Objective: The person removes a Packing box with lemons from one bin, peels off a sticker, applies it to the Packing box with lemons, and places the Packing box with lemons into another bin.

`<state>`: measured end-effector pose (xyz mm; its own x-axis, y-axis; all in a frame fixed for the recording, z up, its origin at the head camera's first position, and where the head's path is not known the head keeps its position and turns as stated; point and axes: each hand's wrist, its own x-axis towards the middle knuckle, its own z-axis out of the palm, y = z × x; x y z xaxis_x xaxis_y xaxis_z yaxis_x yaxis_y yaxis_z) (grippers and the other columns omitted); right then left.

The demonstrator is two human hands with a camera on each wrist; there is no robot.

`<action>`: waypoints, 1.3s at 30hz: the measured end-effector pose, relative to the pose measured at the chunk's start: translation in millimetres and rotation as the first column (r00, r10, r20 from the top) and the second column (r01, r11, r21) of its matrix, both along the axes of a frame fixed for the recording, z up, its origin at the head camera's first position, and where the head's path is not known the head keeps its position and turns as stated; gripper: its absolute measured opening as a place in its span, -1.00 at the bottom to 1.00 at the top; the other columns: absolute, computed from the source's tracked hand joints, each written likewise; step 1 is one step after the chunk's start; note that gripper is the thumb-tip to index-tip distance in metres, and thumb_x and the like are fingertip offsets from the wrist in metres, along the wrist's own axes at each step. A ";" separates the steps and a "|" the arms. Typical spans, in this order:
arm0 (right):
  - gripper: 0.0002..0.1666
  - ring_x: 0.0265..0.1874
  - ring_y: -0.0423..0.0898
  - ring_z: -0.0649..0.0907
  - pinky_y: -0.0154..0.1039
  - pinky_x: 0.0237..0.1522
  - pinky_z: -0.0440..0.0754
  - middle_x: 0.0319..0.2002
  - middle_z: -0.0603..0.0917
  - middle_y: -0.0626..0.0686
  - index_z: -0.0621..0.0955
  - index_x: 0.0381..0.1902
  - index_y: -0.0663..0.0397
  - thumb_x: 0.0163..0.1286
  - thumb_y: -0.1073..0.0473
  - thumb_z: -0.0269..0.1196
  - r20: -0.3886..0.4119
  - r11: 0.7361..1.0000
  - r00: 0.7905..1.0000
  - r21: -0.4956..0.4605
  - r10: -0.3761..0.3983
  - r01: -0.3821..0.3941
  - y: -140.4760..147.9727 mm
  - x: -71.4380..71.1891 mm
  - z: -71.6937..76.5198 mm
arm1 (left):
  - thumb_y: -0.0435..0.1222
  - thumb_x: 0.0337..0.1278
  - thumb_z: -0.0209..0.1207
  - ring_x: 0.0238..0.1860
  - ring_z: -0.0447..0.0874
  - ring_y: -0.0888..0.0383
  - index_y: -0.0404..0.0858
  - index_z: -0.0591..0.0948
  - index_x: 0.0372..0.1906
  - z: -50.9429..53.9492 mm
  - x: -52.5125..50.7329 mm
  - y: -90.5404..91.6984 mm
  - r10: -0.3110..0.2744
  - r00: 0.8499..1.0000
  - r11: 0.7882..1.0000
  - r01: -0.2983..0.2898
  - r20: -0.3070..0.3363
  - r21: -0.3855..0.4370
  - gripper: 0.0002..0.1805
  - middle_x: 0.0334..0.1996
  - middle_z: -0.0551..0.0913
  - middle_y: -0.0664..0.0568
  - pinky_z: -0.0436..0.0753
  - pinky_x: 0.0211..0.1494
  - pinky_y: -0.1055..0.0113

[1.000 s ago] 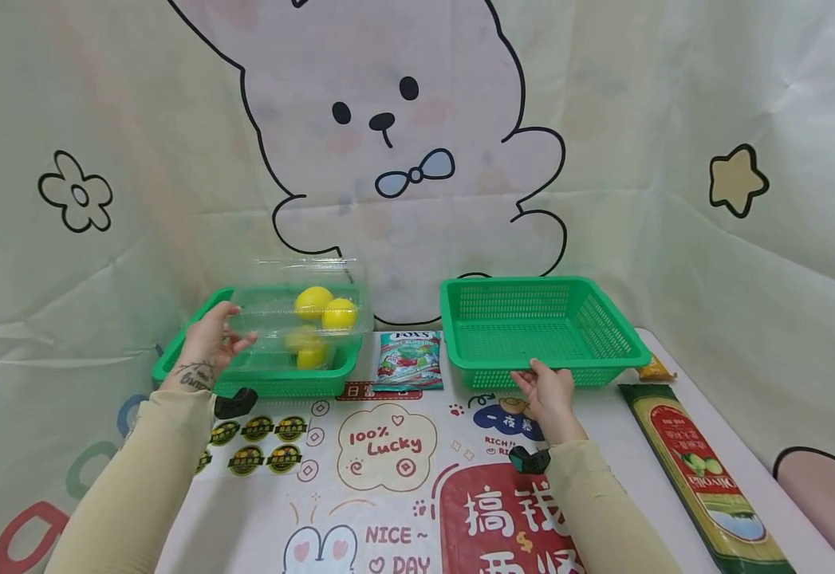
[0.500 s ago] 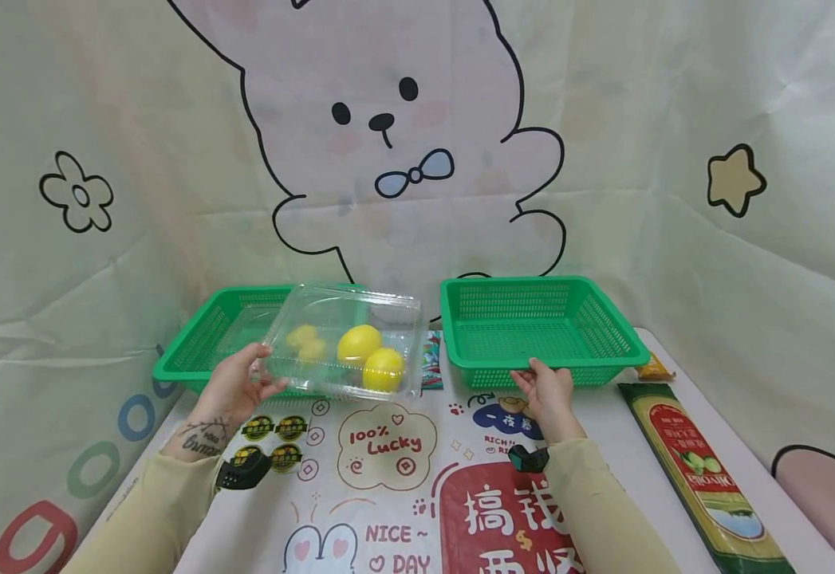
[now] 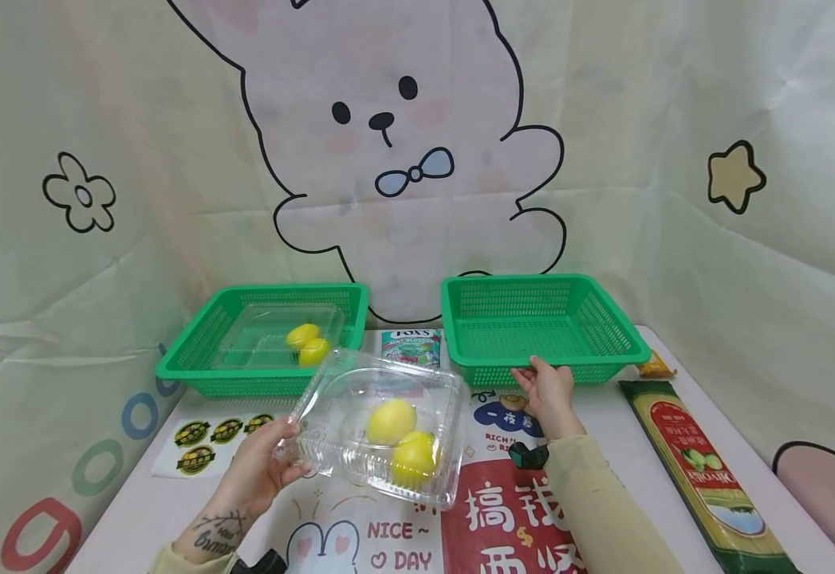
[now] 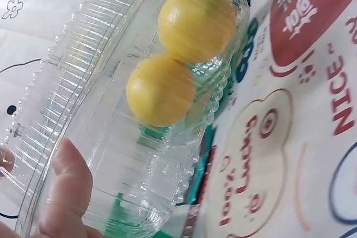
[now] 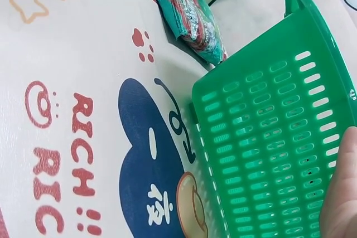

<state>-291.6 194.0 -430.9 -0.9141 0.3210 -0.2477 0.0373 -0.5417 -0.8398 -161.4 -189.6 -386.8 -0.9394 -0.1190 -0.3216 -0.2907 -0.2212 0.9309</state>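
My left hand [image 3: 259,466] grips the left edge of a clear plastic clamshell box [image 3: 431,395], raised and tilted over the table. Two lemons [image 3: 415,460] lie inside it, also seen in the left wrist view, where the thumb [image 4: 68,190] presses the box's rim. Further back, the left green basket [image 3: 180,365] holds a second clear box [image 3: 245,339] with two lemons [image 3: 302,336]. My right hand [image 3: 549,399] holds the front rim of the right green basket [image 3: 607,369], thumb on top and fingers below; the right wrist view shows only part of that hand.
Between the baskets lies a FOX'S candy bag [image 3: 411,347], partly covered by the raised box. A long Olivoila packet [image 3: 704,478] lies at the right, with a small orange packet [image 3: 654,367] behind it. A sticker sheet [image 3: 173,462] lies front left.
The left hand has lifted the clear box of lemons out of the left basket and brought it right and nearer. The right hand has stayed at the right basket's rim.
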 end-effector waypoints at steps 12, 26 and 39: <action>-0.37 -0.47 -0.19 0.57 -0.32 -0.09 0.62 -0.14 0.32 0.11 -0.07 0.33 0.12 0.42 0.29 -0.06 0.023 1.000 1.000 -0.009 0.004 -0.004 -1.4 0.1 2.2 | -0.29 0.12 0.05 -0.43 0.50 0.26 -0.29 0.38 -0.15 -39.9 17.5 19.6 0.057 0.998 0.998 -0.058 0.030 0.006 -0.77 -0.26 0.40 0.03 0.64 -0.44 0.46; -0.14 -0.22 -0.09 0.59 -0.15 0.08 0.53 0.12 0.22 0.16 -0.12 0.43 0.08 0.38 -0.04 0.05 0.143 0.973 0.971 0.105 0.191 -0.207 1.6 24.8 13.6 | -0.29 0.14 0.00 -0.37 0.53 0.22 -0.45 0.25 0.18 -56.5 17.4 29.6 0.066 0.997 0.998 -0.066 0.038 0.002 -0.47 -0.11 0.32 -0.06 0.66 -0.38 0.44; -0.21 -0.11 0.22 0.61 0.10 -0.26 0.65 0.19 0.28 0.41 0.04 0.35 0.09 0.31 0.03 0.14 0.212 0.676 0.830 0.494 0.516 -0.547 -41.4 118.8 11.9 | -0.29 0.14 0.02 -0.32 0.50 0.19 -0.44 0.25 0.14 -58.0 14.6 43.7 0.086 0.996 0.996 -0.087 0.021 0.038 -0.51 -0.14 0.44 -0.09 0.67 -0.36 0.38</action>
<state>-172.7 152.6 -419.0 -0.9617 -0.1247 -0.2440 0.2334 0.0939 -0.9678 -146.7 -145.9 -444.8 -0.9196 -0.1863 -0.3459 -0.2872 -0.2820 0.9154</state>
